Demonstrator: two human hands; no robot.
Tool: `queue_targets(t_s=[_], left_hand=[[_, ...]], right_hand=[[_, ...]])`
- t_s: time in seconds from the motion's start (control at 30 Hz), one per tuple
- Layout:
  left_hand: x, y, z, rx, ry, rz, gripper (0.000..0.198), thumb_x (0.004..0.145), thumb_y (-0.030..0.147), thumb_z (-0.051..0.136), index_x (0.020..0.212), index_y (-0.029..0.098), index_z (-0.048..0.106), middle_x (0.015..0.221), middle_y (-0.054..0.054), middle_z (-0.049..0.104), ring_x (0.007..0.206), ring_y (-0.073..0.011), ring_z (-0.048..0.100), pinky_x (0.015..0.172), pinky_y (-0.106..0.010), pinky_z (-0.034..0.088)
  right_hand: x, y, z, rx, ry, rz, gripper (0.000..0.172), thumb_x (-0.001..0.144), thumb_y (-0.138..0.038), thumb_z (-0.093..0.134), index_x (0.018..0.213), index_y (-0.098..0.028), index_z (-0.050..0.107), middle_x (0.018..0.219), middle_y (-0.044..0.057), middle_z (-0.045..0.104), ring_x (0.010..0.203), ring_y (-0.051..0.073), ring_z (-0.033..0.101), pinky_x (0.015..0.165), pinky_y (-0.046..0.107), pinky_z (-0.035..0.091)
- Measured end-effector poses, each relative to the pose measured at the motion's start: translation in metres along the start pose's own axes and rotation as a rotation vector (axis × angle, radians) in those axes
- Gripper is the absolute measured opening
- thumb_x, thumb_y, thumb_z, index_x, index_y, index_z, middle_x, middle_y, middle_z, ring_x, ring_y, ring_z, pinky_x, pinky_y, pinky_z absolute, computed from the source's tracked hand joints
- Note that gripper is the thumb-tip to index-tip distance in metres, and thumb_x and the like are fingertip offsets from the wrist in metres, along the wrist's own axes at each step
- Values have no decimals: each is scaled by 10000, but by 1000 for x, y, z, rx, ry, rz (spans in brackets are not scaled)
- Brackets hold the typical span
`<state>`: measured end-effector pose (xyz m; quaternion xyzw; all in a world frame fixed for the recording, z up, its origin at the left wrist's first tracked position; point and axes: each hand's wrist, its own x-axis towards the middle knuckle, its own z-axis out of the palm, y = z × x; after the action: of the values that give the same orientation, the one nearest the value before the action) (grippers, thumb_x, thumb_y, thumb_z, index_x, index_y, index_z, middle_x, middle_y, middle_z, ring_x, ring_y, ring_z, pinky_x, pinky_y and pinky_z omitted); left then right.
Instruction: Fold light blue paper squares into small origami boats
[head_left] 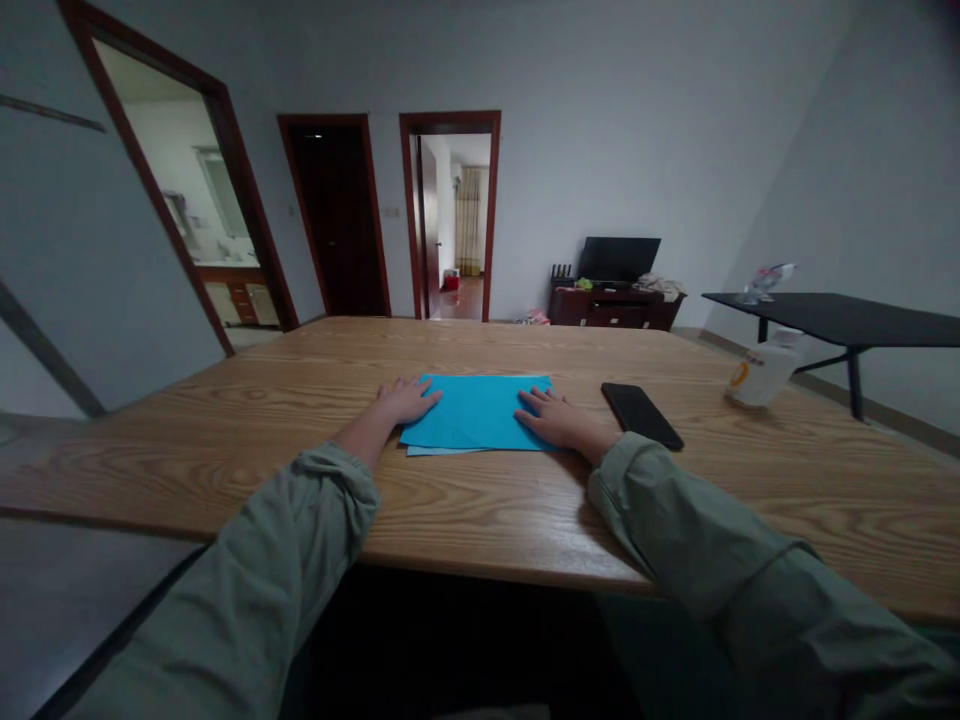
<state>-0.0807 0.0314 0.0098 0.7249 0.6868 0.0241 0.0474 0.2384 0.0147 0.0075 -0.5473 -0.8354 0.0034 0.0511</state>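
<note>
Bright blue paper lies flat on the wooden table in front of me. A second blue layer peeks out along its near left edge; whether it is a separate sheet or a fold I cannot tell. My left hand rests at the paper's left edge, fingers spread and the thumb reaching onto the blue surface. On the right edge lies my right hand, palm down with fingers apart. Neither hand grips anything.
A black smartphone lies just right of my right hand. Farther right stands a whitish translucent container with an orange mark. The wooden table has its near edge close to me. A black table stands beyond at right.
</note>
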Motion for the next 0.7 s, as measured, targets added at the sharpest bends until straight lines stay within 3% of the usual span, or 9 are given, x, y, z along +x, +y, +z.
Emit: queue_targets(t_s=[0.23,0.43,0.7], left_hand=[[-11,-2,-6,-5,3,49,753,827,741,228,1482,371,247,1571,-20,212,1419,-404,172,1057,-694,152],[-17,1,-8,14,5,50,733,829,724,276,1469,368,287,1567,-25,231,1414,-396,197,1072,-660,171],[-14,-1,-5,4,11,39,736,809,745,283,1455,393,311,1588,-16,157,1416,-406,177,1055,-682,176]], right_hand=[[-1,6,-14,222,234,107,608,936,-523,344,1408,-147,419,1391,148,502,1263,271,483,1041,381,365],[-2,14,-14,322,303,213,554,904,-485,422,1334,-142,494,1317,149,567,1201,263,538,989,364,402],[-7,11,-24,363,440,204,465,878,-423,462,1251,-167,565,1222,129,629,1108,257,594,940,354,441]])
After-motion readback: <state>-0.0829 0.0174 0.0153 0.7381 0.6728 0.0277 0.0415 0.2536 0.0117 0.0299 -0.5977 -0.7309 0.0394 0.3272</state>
